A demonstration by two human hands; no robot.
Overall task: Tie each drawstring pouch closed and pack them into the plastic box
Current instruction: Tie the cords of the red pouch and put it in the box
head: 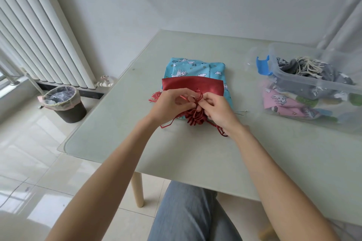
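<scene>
Home room: white radiator point(45, 45), lined waste bin point(64, 103), tiled floor point(39, 162), glass-topped table point(195, 152).

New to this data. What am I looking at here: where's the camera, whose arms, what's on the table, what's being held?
No robot here: one picture from a camera worn on a person's head, looking down at their own bare arms. The left hand and right hand both pinch the red cord of a red pouch, tying it. That pouch lies on a blue printed pouch on the table. To the right stands a clear plastic box already holding grey and pink pouches. A bin stands on the floor, left.
</scene>
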